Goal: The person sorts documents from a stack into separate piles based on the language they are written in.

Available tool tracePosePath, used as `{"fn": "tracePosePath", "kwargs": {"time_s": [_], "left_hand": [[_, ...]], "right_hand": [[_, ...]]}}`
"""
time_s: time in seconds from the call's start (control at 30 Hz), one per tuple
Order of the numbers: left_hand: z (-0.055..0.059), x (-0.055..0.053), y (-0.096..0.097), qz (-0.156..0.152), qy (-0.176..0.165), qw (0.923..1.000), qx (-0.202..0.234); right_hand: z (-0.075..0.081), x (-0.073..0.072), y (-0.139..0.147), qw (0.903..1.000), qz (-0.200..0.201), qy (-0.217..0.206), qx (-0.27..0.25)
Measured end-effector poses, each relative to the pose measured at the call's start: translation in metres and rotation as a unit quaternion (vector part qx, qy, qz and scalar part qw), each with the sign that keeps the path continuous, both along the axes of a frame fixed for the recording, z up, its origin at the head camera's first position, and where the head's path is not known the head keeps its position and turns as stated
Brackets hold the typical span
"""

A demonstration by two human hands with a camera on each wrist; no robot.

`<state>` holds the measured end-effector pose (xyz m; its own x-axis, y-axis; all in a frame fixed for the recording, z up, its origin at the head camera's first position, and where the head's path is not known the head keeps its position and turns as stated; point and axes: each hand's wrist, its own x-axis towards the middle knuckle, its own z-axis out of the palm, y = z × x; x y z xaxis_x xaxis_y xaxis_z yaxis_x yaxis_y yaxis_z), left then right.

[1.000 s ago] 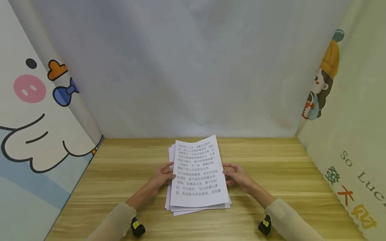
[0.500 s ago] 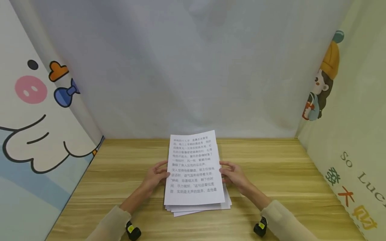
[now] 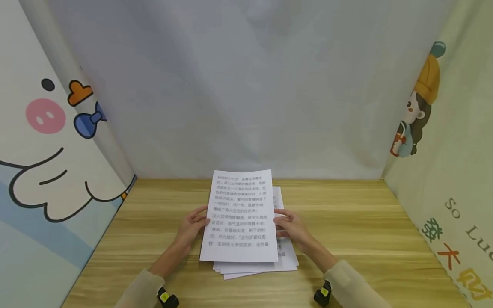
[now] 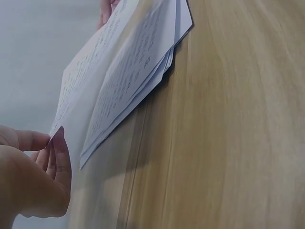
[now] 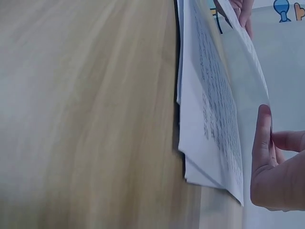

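A printed sheet of paper (image 3: 239, 218) is held up above a loose stack of printed sheets (image 3: 285, 256). My left hand (image 3: 190, 229) pinches its left edge, thumb on the printed face and fingers behind. At the opposite edge, my right hand (image 3: 290, 226) pinches it the same way. Both wrist views show a gap between the raised sheet (image 5: 255, 62) and the stack (image 4: 128, 71) lying on the table. The stacked sheets are unevenly aligned, with corners sticking out at the near end. Most of the stack is hidden under the raised sheet in the head view.
The wood-grain table (image 3: 154, 239) ends at a pale grey curtain (image 3: 246, 94) behind. Cartoon-printed panels stand on the left (image 3: 42, 162) and right (image 3: 435, 179). A small black camera (image 3: 168, 298) is strapped at each wrist.
Both hands have carried the sheet to the left, off the stack's right part, so printing on the stack now shows. The sheet's far edge first rose, then dropped slightly.
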<state>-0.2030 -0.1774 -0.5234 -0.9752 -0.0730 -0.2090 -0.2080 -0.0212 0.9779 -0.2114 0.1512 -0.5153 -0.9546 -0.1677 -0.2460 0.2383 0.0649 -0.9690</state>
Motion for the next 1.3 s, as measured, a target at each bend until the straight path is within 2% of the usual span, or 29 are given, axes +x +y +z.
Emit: {"fn": "tracePosePath", "kwargs": {"time_s": [0.27, 0.47, 0.7, 0.97, 1.17, 1.3], "left_hand": [[0.001, 0.004, -0.023, 0.009, -0.018, 0.9997, -0.011], [0.003, 0.006, -0.048, 0.006, -0.037, 0.9991, -0.020], [0.005, 0.010, -0.079, 0.017, -0.063, 0.9977, -0.021], [0.005, 0.021, -0.109, 0.057, -0.077, 0.9950, 0.028], [0.006, 0.028, -0.127, 0.089, -0.090, 0.9919, 0.018], [0.007, 0.032, -0.137, 0.097, -0.094, 0.9907, 0.015]], "right_hand": [[-0.003, -0.004, -0.026, 0.9998, 0.006, -0.008, -0.019], [-0.002, -0.006, -0.049, 0.9998, 0.004, -0.017, -0.004], [-0.004, -0.004, -0.075, 0.9993, 0.029, -0.021, -0.014], [-0.004, -0.003, -0.103, 0.9976, 0.053, -0.023, -0.038], [0.000, 0.000, -0.125, 0.9959, 0.071, -0.027, -0.048], [0.001, -0.001, -0.136, 0.9951, 0.076, -0.032, -0.055]]}}
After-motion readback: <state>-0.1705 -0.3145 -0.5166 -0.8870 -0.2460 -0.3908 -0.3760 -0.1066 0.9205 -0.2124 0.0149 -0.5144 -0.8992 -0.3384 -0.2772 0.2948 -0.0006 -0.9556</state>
